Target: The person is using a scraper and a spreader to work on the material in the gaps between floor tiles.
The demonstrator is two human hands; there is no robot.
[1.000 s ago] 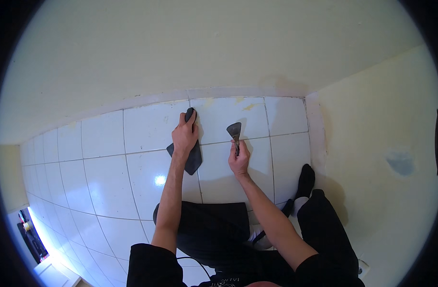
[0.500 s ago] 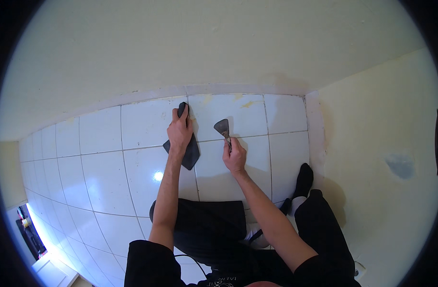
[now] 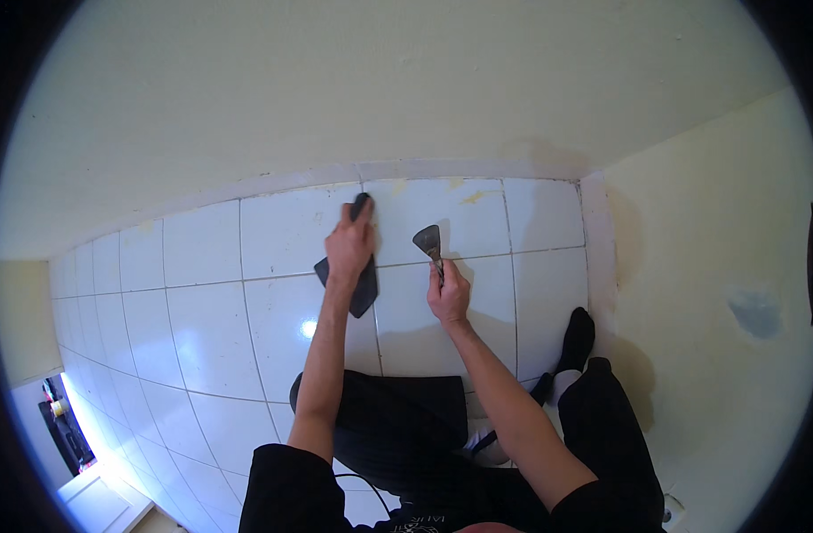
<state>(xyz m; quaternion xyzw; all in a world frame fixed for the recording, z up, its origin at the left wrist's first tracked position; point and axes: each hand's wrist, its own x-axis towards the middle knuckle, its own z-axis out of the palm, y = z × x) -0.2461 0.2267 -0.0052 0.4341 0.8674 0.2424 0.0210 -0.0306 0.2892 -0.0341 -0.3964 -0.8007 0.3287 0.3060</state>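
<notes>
My left hand is closed around the black handle of a trowel. Its dark, pointed blade lies under my wrist, with the tip toward me, and the handle end is close to the wall's base. Whether the blade touches the tiles I cannot tell. To the right, my right hand grips a small scraper by its handle, its flared dark blade pointing at the wall. The scraper is over white floor tiles; contact with them is unclear. Yellowish stains mark the tile near the wall, beyond the scraper.
A pale wall with a low skirting runs across the far side. Another wall, with a grey patch, meets it at the right corner. My black-socked foot rests near that wall. A white panelled piece stands far lower left.
The view has shifted slightly, so the scene sits further right. My left hand and the trowel have moved a little right over the tiles. Both tools stay gripped.
</notes>
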